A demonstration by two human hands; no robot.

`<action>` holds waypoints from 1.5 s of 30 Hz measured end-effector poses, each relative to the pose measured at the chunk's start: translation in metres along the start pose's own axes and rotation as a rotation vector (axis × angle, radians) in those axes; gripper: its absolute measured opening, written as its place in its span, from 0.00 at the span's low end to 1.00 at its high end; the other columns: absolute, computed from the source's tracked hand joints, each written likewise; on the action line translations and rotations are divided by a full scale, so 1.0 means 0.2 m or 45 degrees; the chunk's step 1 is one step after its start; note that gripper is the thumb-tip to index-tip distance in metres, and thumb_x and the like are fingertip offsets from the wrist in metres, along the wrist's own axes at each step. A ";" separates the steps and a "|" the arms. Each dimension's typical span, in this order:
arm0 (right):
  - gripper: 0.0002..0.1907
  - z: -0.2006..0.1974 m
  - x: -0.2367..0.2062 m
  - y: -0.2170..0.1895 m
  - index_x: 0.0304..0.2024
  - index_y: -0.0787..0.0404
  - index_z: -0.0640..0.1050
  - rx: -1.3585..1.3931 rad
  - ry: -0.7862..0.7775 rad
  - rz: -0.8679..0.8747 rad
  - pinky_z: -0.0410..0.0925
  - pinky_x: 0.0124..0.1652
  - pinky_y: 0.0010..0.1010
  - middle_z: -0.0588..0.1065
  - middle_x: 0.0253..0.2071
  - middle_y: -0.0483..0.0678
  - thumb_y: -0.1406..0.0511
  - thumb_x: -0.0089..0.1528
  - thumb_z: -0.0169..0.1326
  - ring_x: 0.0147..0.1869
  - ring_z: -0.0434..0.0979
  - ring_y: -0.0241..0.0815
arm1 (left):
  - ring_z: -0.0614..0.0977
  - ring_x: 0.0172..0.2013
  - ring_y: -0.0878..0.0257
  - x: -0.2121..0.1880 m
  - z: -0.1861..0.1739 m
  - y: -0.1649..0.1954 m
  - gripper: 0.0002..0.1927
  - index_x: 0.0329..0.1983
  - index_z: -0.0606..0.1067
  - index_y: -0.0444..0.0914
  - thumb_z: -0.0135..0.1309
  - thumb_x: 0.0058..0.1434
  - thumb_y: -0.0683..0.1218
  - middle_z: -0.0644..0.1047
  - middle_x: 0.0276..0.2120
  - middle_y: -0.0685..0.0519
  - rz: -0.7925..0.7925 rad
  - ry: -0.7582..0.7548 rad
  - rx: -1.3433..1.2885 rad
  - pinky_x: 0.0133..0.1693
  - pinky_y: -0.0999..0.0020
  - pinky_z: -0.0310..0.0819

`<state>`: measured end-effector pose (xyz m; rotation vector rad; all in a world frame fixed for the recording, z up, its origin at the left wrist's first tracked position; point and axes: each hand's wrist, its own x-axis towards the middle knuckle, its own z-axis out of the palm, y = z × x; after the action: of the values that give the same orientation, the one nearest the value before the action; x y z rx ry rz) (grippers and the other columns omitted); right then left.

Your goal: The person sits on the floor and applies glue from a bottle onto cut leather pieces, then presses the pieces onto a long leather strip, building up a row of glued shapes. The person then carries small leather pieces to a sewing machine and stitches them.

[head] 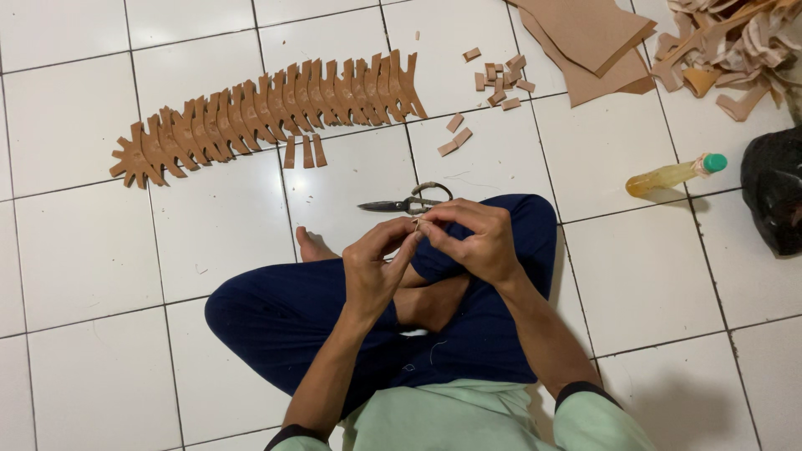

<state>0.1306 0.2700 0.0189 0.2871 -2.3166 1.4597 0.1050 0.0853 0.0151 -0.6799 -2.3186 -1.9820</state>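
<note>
I sit cross-legged on a white tiled floor in dark blue trousers. My left hand [376, 267] and my right hand [476, 238] meet above my knees, and their fingertips pinch one small tan piece [417, 222] between them. The piece is mostly hidden by the fingers. Dark metal scissors [405, 202] lie on the floor just beyond my hands, blades pointing left.
A long overlapping row of tan cut shapes [267, 113] lies at the upper left, with three short strips [304, 153] below it. Small tan rectangles [499, 79] are scattered further right. Tan sheets [589, 42], a scrap heap [727, 42], a yellow bottle [675, 174] and a black bag [773, 188] lie at right.
</note>
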 end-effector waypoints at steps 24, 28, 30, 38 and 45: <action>0.09 -0.01 0.03 0.13 0.40 0.66 0.83 0.253 -0.029 0.549 0.79 0.38 0.22 0.83 0.33 0.50 0.65 0.62 0.63 0.37 0.85 0.35 | 0.89 0.39 0.59 0.01 0.08 -0.12 0.17 0.51 0.77 0.25 0.60 0.63 0.40 0.85 0.38 0.41 -0.588 -0.137 -0.461 0.44 0.67 0.88; 0.09 0.00 0.02 0.14 0.41 0.66 0.83 0.258 -0.023 0.554 0.79 0.38 0.23 0.83 0.34 0.50 0.65 0.62 0.63 0.37 0.86 0.36 | 0.89 0.39 0.58 0.02 0.08 -0.15 0.16 0.50 0.77 0.26 0.60 0.63 0.42 0.84 0.37 0.42 -0.604 -0.147 -0.480 0.43 0.66 0.88; 0.09 0.00 0.02 0.14 0.41 0.66 0.83 0.247 -0.024 0.545 0.79 0.39 0.23 0.83 0.34 0.50 0.66 0.62 0.63 0.38 0.86 0.36 | 0.88 0.40 0.57 0.02 0.09 -0.18 0.16 0.50 0.78 0.27 0.59 0.64 0.44 0.84 0.37 0.44 -0.611 -0.165 -0.511 0.43 0.66 0.87; 0.10 0.08 -0.11 0.34 0.43 0.68 0.83 0.186 -0.064 0.523 0.76 0.42 0.24 0.84 0.37 0.50 0.66 0.63 0.63 0.40 0.84 0.36 | 0.80 0.34 0.64 -0.01 0.17 -0.48 0.15 0.40 0.84 0.27 0.62 0.67 0.47 0.82 0.31 0.49 -0.701 -0.156 -0.465 0.39 0.72 0.75; 0.12 0.17 -0.02 0.81 0.42 0.68 0.83 0.151 0.133 0.783 0.74 0.37 0.23 0.83 0.33 0.47 0.63 0.64 0.60 0.35 0.83 0.34 | 0.83 0.43 0.56 0.20 0.16 -0.92 0.34 0.56 0.75 0.29 0.68 0.56 0.57 0.81 0.43 0.42 -0.552 -0.174 0.183 0.43 0.64 0.79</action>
<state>0.0673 0.3097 -0.1286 -0.5079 -2.3422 1.8319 0.0167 0.1083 -0.1517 -0.3320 -2.8601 -1.9350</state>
